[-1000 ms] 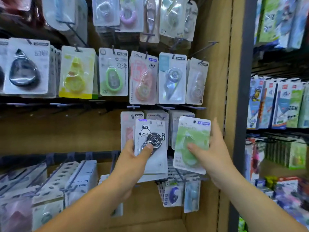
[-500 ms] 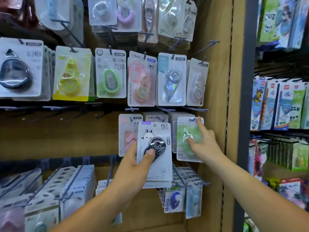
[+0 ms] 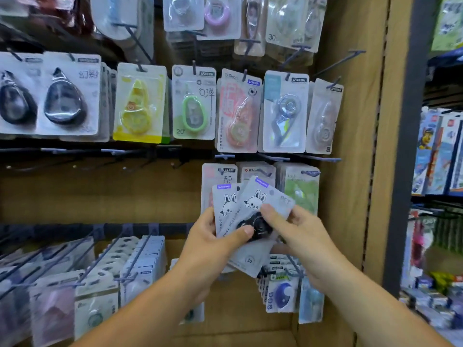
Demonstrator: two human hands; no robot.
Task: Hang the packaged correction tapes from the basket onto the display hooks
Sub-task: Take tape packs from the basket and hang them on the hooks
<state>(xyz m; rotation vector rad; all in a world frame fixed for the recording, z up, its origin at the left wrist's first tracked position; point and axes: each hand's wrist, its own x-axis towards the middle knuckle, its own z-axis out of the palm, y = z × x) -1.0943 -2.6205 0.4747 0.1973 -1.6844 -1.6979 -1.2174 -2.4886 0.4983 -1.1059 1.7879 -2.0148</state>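
Observation:
My left hand [image 3: 213,242] grips a small stack of white correction tape packs printed with a rabbit [image 3: 226,209], thumb on the black tape body. My right hand [image 3: 298,230] pinches the front rabbit pack [image 3: 263,196], tilted to the right, with fingers on its face and behind it. The green correction tape pack [image 3: 302,190] hangs on a hook in the middle row, just above my right hand. The basket is out of view.
Wooden pegboard wall with rows of hooked packs: a pink pack [image 3: 213,179] left of the green one, bare hooks [image 3: 75,152] in the middle row at left, a bare hook [image 3: 343,60] at upper right. A dark upright post [image 3: 406,171] stands to the right.
My right hand let go of the green pack, which now hangs on its hook, and came down to the rabbit packs. The front rabbit pack is now fanned out and tilted.

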